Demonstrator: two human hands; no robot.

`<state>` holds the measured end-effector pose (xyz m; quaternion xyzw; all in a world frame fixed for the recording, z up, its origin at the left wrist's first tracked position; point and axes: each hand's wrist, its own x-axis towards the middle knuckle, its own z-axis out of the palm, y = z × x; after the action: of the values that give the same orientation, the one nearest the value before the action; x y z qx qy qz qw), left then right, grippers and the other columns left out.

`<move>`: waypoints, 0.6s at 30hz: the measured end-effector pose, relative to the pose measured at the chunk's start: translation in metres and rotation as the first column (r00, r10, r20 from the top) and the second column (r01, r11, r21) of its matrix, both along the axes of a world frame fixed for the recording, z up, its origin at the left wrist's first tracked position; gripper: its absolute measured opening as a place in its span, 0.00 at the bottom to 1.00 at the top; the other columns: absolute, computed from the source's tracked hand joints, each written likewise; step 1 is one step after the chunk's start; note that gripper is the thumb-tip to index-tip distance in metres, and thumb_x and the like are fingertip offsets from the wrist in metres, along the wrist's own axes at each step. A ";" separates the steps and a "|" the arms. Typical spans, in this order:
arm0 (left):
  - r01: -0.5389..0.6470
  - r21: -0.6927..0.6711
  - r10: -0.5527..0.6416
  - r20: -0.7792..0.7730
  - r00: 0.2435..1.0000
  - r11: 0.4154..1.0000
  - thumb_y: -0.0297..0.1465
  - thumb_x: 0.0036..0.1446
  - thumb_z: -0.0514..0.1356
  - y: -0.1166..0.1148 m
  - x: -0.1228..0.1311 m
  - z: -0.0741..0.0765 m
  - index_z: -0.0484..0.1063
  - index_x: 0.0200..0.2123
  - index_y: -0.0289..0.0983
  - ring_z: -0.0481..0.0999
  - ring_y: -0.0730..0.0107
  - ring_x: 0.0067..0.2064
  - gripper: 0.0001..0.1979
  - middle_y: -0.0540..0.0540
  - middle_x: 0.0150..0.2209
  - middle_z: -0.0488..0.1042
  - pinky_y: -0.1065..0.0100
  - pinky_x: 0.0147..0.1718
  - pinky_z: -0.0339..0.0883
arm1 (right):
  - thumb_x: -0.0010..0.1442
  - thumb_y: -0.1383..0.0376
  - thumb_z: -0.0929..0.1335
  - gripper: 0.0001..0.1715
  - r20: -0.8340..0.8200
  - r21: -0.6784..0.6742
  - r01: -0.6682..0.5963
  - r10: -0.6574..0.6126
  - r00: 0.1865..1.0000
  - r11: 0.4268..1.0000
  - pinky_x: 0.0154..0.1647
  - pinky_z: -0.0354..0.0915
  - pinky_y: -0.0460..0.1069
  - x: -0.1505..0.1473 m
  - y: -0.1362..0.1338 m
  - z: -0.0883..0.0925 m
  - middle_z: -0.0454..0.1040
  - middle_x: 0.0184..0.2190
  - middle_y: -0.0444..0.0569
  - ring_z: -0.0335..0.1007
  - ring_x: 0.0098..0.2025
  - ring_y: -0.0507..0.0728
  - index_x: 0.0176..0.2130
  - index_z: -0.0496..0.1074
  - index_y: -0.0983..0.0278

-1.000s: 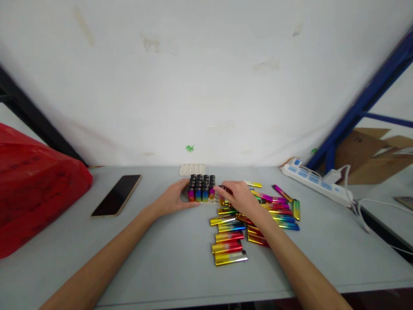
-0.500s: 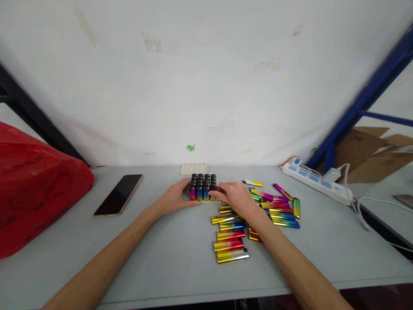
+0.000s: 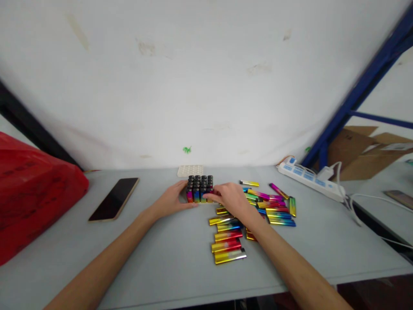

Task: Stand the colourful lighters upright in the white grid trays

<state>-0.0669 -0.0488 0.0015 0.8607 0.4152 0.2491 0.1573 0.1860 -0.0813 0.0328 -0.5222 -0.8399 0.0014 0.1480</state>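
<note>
Several cigarette lighters with black tops stand upright in a tight block (image 3: pixel 199 187), their metallic bodies facing me. A thin pale edge shows beneath them. My left hand (image 3: pixel 172 200) is curved round the block's left side, thumb along the front bottom and fingers toward the back. At the front right corner, my right hand (image 3: pixel 230 198) is closed with thumb and fingers on a lighter (image 3: pixel 210 193), which the fingers partly cover. Beneath and beside my right forearm lies a loose spread of shiny multicoloured lighters (image 3: pixel 228 236), yellow, red, blue and purple.
Behind the block lies a pale studded tray (image 3: pixel 190 171) near the wall. A phone (image 3: pixel 114 199) rests on the left of the grey table (image 3: pixel 155 262), beside a red plastic bag (image 3: pixel 38 193). At right are a white power strip (image 3: pixel 311 178) with cables and cardboard boxes (image 3: pixel 358 150).
The lighter at my right fingers has come in against the block's right side and stands nearly upright. My left hand stays at the left side. The whole view has shifted slightly.
</note>
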 end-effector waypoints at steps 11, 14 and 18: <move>-0.032 -0.019 0.032 0.008 0.999 0.999 0.51 0.49 0.68 -0.001 0.000 0.001 0.70 0.57 0.37 0.74 0.47 0.56 0.37 0.40 0.56 0.75 0.54 0.58 0.66 | 0.68 0.66 0.65 0.16 -0.045 0.052 0.276 -0.274 0.961 0.960 0.52 0.61 0.51 0.092 0.038 -0.014 0.77 0.50 0.59 0.71 0.52 0.62 0.52 0.76 0.67; -0.024 -0.024 0.024 -0.002 1.000 0.999 0.51 0.50 0.68 0.000 -0.001 -0.001 0.68 0.59 0.38 0.73 0.48 0.58 0.38 0.40 0.58 0.73 0.54 0.59 0.65 | 0.67 0.63 0.66 0.18 0.017 -0.071 0.332 -0.332 0.943 0.940 0.52 0.63 0.53 0.107 0.047 -0.027 0.77 0.48 0.59 0.72 0.50 0.63 0.53 0.76 0.65; -0.032 -0.011 0.032 -0.021 0.999 0.999 0.53 0.51 0.67 0.000 -0.002 -0.003 0.69 0.58 0.37 0.74 0.48 0.57 0.37 0.39 0.56 0.74 0.55 0.58 0.66 | 0.66 0.63 0.66 0.14 -0.036 -0.093 0.284 -0.289 0.957 0.954 0.51 0.64 0.53 0.107 0.051 -0.034 0.76 0.43 0.57 0.73 0.46 0.61 0.48 0.78 0.64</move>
<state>-0.0686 -0.0484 -0.0017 0.8557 0.4317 0.2403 0.1536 0.2929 -0.0303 -0.0009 -0.6442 -0.7506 0.0292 0.1443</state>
